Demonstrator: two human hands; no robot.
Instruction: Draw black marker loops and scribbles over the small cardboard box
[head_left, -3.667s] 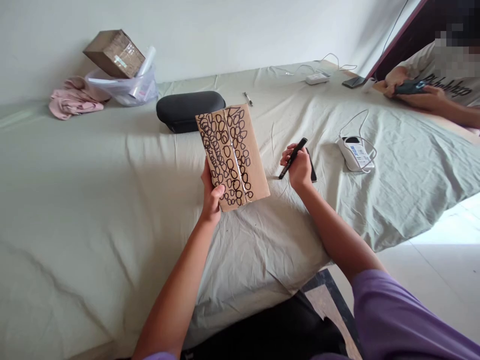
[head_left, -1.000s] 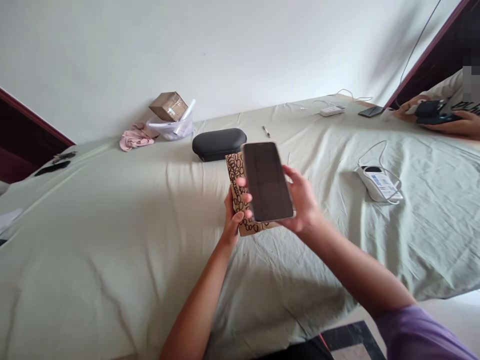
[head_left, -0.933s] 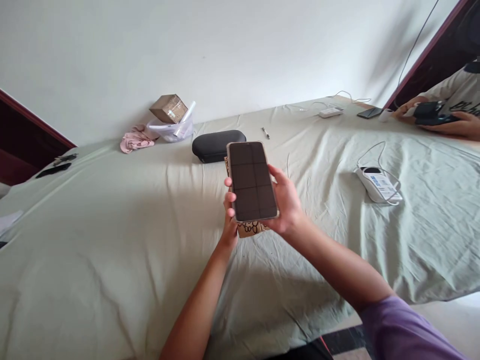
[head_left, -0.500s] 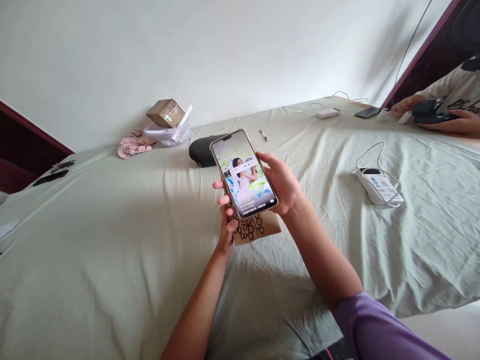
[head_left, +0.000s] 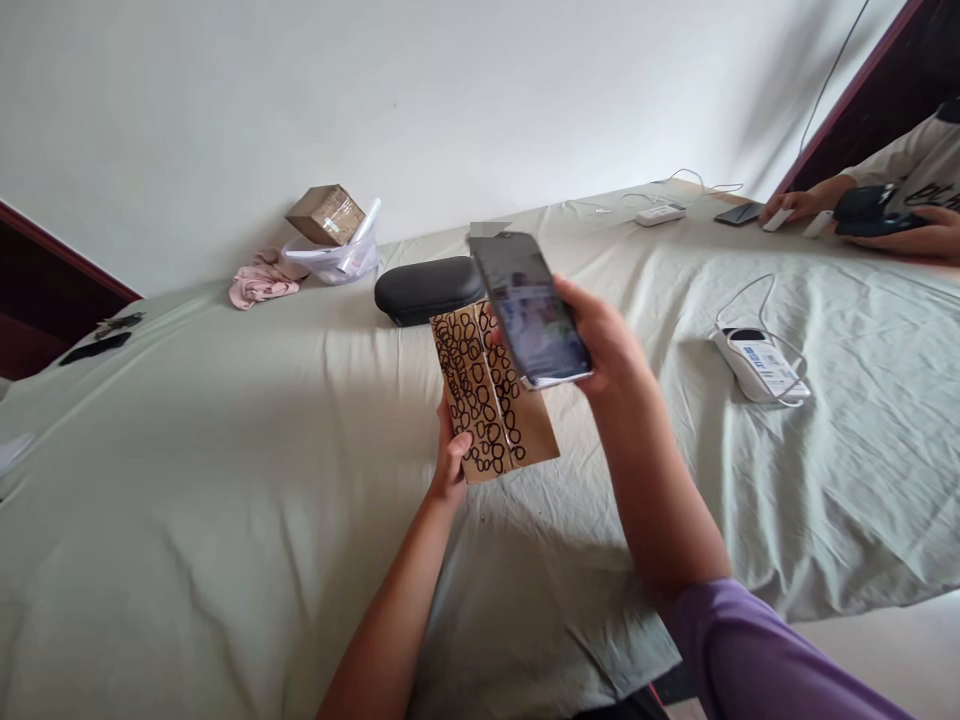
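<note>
this seems to be a lived-in room of a home. a creased, pale green sheet [head_left: 285,450] drapes a broad flat surface; whether bed or table, i cannot tell. a plain whitish wall [head_left: 465,110] rises at twelve o'clock. around ten o'clock sit household odds and ends: a clear plastic tub [head_left: 330,264] with a carton [head_left: 324,214] perched on top, and a crumpled pink cloth [head_left: 264,280] beside it. at three o'clock lies a white device [head_left: 757,366] with its cable looped. between two and three, a person [head_left: 930,165] in a casual printed top has both arms on the surface's edge. smooth pale floor [head_left: 892,640] shows at four o'clock.
</note>
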